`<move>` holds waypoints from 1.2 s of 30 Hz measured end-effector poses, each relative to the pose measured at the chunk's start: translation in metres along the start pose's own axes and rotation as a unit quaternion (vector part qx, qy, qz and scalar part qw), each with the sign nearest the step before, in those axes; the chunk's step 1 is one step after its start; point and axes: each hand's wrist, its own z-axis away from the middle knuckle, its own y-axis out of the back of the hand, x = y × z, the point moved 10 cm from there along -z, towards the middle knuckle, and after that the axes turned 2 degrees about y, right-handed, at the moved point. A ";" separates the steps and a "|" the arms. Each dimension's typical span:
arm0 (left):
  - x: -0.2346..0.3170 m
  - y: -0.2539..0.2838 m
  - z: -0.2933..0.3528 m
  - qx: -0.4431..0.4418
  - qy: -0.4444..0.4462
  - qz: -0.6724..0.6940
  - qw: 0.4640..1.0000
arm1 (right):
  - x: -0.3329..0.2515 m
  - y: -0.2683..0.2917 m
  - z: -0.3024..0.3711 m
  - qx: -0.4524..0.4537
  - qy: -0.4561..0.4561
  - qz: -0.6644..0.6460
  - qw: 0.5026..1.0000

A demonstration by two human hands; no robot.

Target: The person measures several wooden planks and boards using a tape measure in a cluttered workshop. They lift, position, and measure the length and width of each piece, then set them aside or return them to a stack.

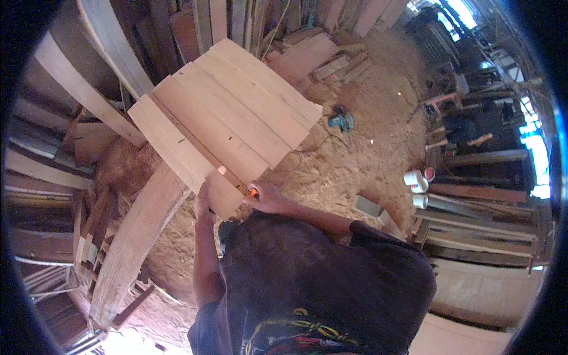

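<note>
A: Which step is judged to be in hand?

B: A marking step. The pale panel of five joined wooden planks [222,112] is propped mid-scene over the sawdust floor [349,171]. Its near edge is gripped by the left hand [204,201]; a small orange tool [253,192] is pinched by the right hand [269,198].

A: And next?

B: A steady line is called for. One teal power tool [341,121] and three white cups [417,186] are counted, right.

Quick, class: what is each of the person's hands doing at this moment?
Left hand: closed on the near edge of the wooden panel.
Right hand: closed around a small orange tool, held against the panel; what kind of tool cannot be told.
</note>
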 end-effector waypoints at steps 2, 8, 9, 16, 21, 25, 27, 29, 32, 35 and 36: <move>0.000 0.004 0.002 0.011 0.001 -0.008 1.000 | -0.005 -0.002 0.004 0.014 -0.007 0.010 1.000; 0.019 0.013 0.037 0.043 -0.040 -0.204 0.977 | -0.017 -0.030 0.010 0.001 -0.002 0.024 1.000; 0.021 0.017 0.051 0.065 -0.033 -0.352 0.933 | -0.020 -0.044 0.013 -0.035 -0.003 -0.002 0.999; -0.004 0.077 0.182 0.321 0.024 -0.152 0.934 | -0.056 -0.100 0.047 -0.299 0.017 -0.031 0.954; -0.028 0.073 0.206 0.365 -0.103 -0.052 0.924 | -0.077 -0.106 0.027 -0.424 0.084 -0.013 0.902; -0.095 0.092 0.263 0.382 -0.205 0.079 0.898 | -0.073 -0.137 0.055 -0.490 0.148 -0.019 0.859; -0.124 0.096 0.288 0.427 -0.249 0.138 0.858 | -0.071 -0.146 0.059 -0.498 0.178 -0.038 0.848; -0.150 0.091 0.316 0.468 -0.277 0.176 0.821 | -0.058 -0.149 0.058 -0.509 0.192 0.012 0.839; -0.175 0.093 0.352 0.539 -0.273 0.205 0.770 | -0.038 -0.157 0.047 -0.513 0.187 0.019 0.837; -0.209 0.111 0.377 0.586 -0.230 0.270 0.728 | -0.016 -0.157 0.033 -0.501 0.224 0.059 0.834; -0.223 0.123 0.383 0.612 -0.216 0.290 0.703 | -0.006 -0.157 0.026 -0.494 0.228 0.088 0.834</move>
